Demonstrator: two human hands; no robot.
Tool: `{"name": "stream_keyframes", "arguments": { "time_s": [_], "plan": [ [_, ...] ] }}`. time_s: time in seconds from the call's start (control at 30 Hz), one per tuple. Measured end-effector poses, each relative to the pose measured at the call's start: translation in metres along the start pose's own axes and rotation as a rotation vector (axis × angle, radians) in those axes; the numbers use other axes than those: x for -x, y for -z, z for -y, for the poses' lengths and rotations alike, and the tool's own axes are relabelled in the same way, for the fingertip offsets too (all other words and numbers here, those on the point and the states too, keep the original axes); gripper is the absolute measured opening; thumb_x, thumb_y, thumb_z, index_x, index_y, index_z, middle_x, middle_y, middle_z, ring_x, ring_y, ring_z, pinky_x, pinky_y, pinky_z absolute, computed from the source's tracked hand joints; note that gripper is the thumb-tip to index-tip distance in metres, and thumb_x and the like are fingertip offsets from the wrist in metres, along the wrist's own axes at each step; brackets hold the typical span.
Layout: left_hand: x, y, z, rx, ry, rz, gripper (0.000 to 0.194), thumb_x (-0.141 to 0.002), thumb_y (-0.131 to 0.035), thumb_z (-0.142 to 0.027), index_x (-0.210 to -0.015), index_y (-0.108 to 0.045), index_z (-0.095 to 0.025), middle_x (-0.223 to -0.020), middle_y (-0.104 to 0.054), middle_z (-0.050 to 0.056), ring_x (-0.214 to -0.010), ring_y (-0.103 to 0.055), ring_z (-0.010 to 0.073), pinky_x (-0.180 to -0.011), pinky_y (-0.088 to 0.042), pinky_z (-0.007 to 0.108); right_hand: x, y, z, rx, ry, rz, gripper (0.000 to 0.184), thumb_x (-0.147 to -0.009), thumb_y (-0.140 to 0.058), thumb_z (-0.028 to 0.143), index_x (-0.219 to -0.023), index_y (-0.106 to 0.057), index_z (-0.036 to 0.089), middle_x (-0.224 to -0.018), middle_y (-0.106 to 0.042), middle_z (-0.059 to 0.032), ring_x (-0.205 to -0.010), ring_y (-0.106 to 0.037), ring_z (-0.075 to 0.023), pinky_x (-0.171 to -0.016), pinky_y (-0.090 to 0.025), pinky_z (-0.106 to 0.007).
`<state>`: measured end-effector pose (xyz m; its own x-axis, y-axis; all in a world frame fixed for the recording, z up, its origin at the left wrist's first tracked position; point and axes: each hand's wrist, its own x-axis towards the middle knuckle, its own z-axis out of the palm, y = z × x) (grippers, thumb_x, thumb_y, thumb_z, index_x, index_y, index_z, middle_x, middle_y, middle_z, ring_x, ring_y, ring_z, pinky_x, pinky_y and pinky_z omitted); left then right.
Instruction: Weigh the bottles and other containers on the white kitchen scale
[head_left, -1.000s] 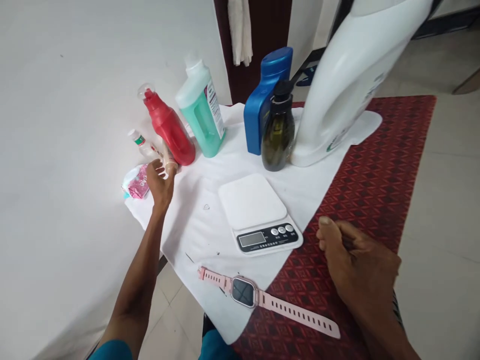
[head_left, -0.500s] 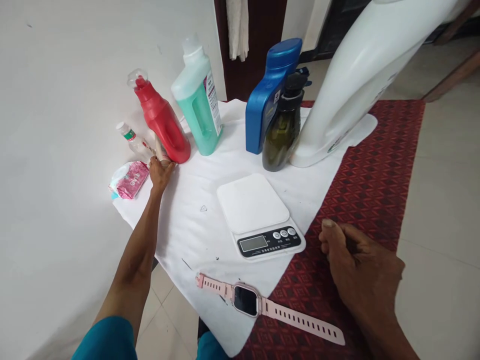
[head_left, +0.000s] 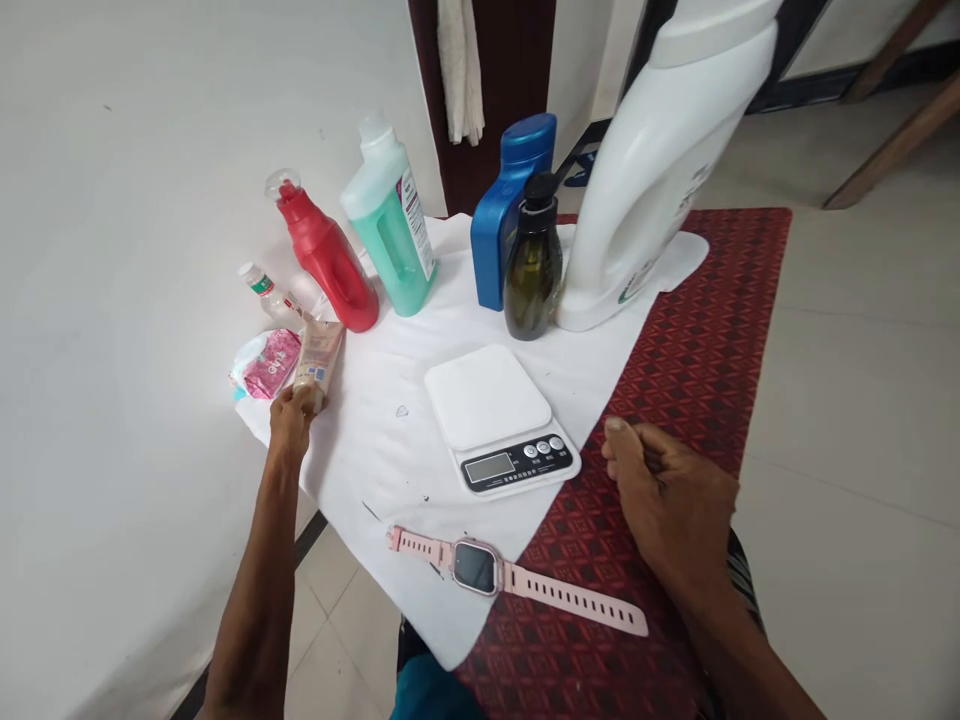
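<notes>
My left hand (head_left: 291, 420) is closed round the cap end of a beige squeeze tube (head_left: 320, 350), at the left of the white cloth. The tube's flat end points away from me, near a pink wipes packet (head_left: 271, 364) and a red bottle (head_left: 330, 255). My right hand (head_left: 671, 500) is curled into a loose fist over the red patterned mat, with nothing visible in it. Just left of that fist lies a white kitchen scale (head_left: 487, 397), its plate bare and its display blank. A pink-strapped smartwatch (head_left: 475, 567) lies flat in front of the scale.
Along the back stand a green-liquid bottle (head_left: 394, 230), a blue bottle (head_left: 495, 225), a dark pump bottle (head_left: 533, 270) and a big white jug (head_left: 637, 190). A small clear bottle (head_left: 270, 290) leans by the wall (head_left: 135, 250). The red mat (head_left: 712, 330) covers the right side.
My left hand has taken hold of the tube beside the red bottle and drawn it toward me, tipping it down. My right hand keeps its fist; the view has shifted slightly.
</notes>
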<state>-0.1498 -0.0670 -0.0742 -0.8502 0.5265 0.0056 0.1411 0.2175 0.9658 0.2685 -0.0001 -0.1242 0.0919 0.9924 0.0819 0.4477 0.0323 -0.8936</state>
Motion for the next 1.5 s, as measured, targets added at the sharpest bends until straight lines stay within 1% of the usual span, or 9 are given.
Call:
{"name": "stream_keyframes", "arguments": {
  "time_s": [0.17,0.33,0.5,0.67,0.83,0.97,1.2,1.33,1.5],
  "plan": [
    [0.044,0.038,-0.001,-0.03,0.044,0.008,0.054,-0.055,-0.087,-0.044,-0.099,-0.073,-0.015,-0.1,-0.075,0.009,-0.086,-0.069,0.0211,-0.076,-0.061,0.035,0.002,0.001,-0.001,-0.005,0.058,0.014,0.051,-0.099,-0.05,0.063,-0.068,-0.063,0.025,-0.063,-0.069,-0.0063,-0.061,-0.062,-0.0223,-0.069,-0.04,-0.036],
    [0.059,0.064,-0.023,-0.188,-0.114,-0.129,0.071,-0.059,-0.088,-0.048,-0.122,-0.073,-0.018,-0.098,-0.075,0.006,-0.086,-0.071,0.0228,-0.075,-0.06,0.034,0.002,0.0,-0.004,-0.009,0.11,0.004,0.051,-0.103,-0.05,0.06,-0.067,-0.058,0.026,-0.06,-0.063,-0.0022,-0.058,-0.055,-0.019,-0.065,-0.037,-0.034],
    [0.066,0.069,-0.036,-0.3,-0.035,-0.002,0.075,-0.058,-0.086,-0.05,-0.124,-0.07,-0.019,-0.097,-0.075,0.006,-0.083,-0.073,0.0252,-0.071,-0.059,0.036,0.002,0.0,-0.004,-0.028,0.113,0.004,0.049,-0.103,-0.05,0.058,-0.067,-0.058,0.026,-0.063,-0.066,-0.0032,-0.061,-0.057,-0.0195,-0.065,-0.037,-0.034],
    [0.08,0.047,-0.023,-0.275,0.175,0.215,0.071,-0.052,-0.092,-0.044,-0.113,-0.069,-0.016,-0.102,-0.078,0.01,-0.082,-0.075,0.0228,-0.07,-0.059,0.032,0.001,0.001,-0.003,-0.031,0.111,0.005,0.047,-0.101,-0.049,0.057,-0.065,-0.056,0.026,-0.058,-0.061,-0.0023,-0.057,-0.053,-0.019,-0.064,-0.034,-0.034],
    [0.074,0.029,-0.029,-0.432,0.129,0.247,0.059,-0.057,-0.093,-0.06,-0.088,-0.072,-0.014,-0.083,-0.075,0.01,-0.064,-0.065,0.0184,-0.057,-0.051,0.029,0.001,0.001,-0.002,-0.029,0.107,0.005,0.046,-0.1,-0.049,0.055,-0.065,-0.057,0.026,-0.057,-0.06,-0.002,-0.057,-0.052,-0.0189,-0.065,-0.035,-0.035],
    [0.063,0.024,-0.041,-0.506,0.129,0.28,0.052,-0.054,-0.096,-0.054,-0.076,-0.073,-0.013,-0.075,-0.074,0.011,-0.063,-0.067,0.0229,-0.056,-0.054,0.033,0.002,0.002,0.0,-0.053,0.106,-0.01,0.046,-0.101,-0.049,0.053,-0.064,-0.056,0.026,-0.056,-0.057,-0.0006,-0.055,-0.05,-0.0178,-0.068,-0.035,-0.035],
    [0.088,0.009,-0.039,-0.145,0.081,0.325,0.061,-0.053,-0.095,-0.064,-0.086,-0.074,-0.017,-0.084,-0.073,0.005,-0.071,-0.068,0.0176,-0.064,-0.059,0.031,0.0,0.0,0.0,-0.075,0.102,-0.007,0.044,-0.098,-0.047,0.053,-0.064,-0.054,0.025,-0.059,-0.06,-0.0031,-0.058,-0.052,-0.0185,-0.07,-0.033,-0.035],
    [0.11,-0.026,-0.049,0.161,-0.047,0.404,0.057,-0.054,-0.103,-0.05,-0.093,-0.075,-0.019,-0.094,-0.077,0.005,-0.083,-0.072,0.0195,-0.078,-0.064,0.035,0.0,-0.001,0.0,-0.079,0.091,0.0,0.045,-0.099,-0.047,0.054,-0.064,-0.053,0.025,-0.059,-0.06,-0.0032,-0.058,-0.05,-0.018,-0.069,-0.031,-0.035],
    [0.125,-0.098,-0.062,0.18,-0.269,0.506,0.056,-0.057,-0.101,-0.042,-0.1,-0.073,-0.018,-0.105,-0.08,0.009,-0.097,-0.076,0.0249,-0.091,-0.064,0.042,0.0,-0.001,0.001,-0.081,0.092,-0.009,0.044,-0.1,-0.047,0.052,-0.064,-0.052,0.025,-0.06,-0.06,-0.0034,-0.059,-0.051,-0.0181,-0.068,-0.031,-0.035]
  ]
}}
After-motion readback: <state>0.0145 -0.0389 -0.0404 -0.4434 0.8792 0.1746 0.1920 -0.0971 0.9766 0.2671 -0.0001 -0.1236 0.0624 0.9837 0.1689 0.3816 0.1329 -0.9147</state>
